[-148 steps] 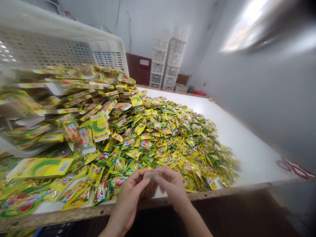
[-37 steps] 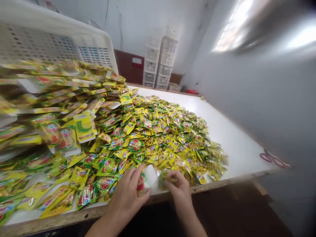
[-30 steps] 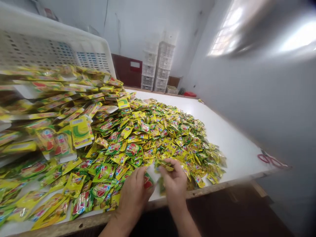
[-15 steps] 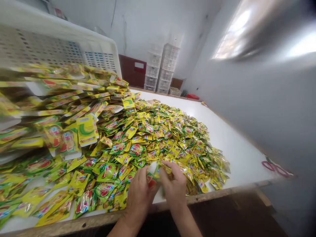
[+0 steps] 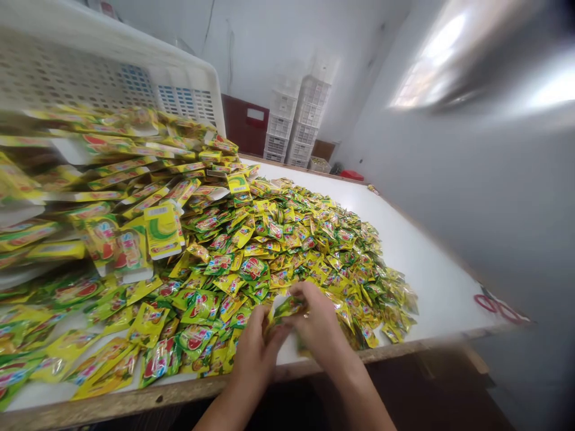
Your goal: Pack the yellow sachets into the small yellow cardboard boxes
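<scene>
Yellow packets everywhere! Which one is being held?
The small yellow-green packet pinched between the left hand and right hand; every other one lies loose on the table.

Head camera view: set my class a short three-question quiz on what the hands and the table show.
1. True or false: the left hand and right hand together hold a yellow-green sachet.
2. Where do the red scissors lie? A in the right hand; B on the bare white table, far right; C on the floor.
3. Fill in: the big white slotted crate stands at the view's ___ side.
Key: 1 true; 2 B; 3 left.
</scene>
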`<action>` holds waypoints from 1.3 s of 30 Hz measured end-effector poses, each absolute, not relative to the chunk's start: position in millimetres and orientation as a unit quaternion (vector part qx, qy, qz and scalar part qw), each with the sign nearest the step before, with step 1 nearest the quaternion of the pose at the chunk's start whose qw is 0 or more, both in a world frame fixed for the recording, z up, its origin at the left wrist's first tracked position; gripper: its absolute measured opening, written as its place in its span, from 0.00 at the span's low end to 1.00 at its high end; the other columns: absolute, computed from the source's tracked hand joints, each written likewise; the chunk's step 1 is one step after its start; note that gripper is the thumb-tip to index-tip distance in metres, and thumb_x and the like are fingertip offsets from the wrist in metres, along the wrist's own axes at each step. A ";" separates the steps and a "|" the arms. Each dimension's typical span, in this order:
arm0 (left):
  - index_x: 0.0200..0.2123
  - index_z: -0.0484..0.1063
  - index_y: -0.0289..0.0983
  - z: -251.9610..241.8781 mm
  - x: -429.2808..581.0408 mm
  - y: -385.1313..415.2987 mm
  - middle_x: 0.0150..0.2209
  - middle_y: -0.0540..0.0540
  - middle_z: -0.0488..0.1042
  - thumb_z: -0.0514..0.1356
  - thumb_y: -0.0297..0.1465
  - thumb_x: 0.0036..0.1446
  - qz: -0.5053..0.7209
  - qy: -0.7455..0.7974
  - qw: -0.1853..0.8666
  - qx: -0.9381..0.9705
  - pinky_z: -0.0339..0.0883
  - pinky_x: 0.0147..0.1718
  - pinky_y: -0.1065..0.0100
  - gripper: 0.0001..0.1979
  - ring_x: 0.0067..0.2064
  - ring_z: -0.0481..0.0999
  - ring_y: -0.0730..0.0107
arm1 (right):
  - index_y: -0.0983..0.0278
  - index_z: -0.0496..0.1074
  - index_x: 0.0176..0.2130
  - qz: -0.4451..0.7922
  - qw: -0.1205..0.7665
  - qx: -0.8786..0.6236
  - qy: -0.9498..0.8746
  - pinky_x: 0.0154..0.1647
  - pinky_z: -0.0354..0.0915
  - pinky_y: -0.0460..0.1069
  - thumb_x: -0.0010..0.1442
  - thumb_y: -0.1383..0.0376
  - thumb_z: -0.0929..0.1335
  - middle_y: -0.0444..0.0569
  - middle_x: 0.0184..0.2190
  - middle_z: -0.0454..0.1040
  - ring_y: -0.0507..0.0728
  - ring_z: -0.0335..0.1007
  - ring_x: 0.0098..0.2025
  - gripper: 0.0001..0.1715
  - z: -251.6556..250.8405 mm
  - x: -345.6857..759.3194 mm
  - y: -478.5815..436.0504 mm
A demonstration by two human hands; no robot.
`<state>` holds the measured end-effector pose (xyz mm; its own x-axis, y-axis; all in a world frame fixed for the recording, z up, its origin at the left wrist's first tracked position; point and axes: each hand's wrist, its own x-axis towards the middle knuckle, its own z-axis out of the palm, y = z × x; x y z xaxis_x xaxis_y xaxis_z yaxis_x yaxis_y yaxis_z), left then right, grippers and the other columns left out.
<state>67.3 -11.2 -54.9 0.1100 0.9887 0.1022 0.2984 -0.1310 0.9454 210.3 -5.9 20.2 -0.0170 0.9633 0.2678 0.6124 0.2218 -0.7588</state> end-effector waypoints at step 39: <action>0.39 0.82 0.39 -14.4 15.7 8.5 0.33 0.47 0.82 0.63 0.29 0.51 0.358 0.442 0.558 0.604 0.71 0.39 0.67 0.12 0.37 0.79 0.62 | 0.64 0.81 0.37 0.656 0.505 -0.416 -0.377 0.28 0.62 0.45 0.51 0.60 0.76 0.48 0.31 0.76 0.50 0.63 0.26 0.14 -20.0 203.9 -23.4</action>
<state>15.7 8.5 -14.4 0.3520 0.9340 -0.0606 0.1343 0.0137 0.9909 203.9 -23.4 -20.0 -0.1438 0.9758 -0.1646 -0.3494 -0.2057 -0.9141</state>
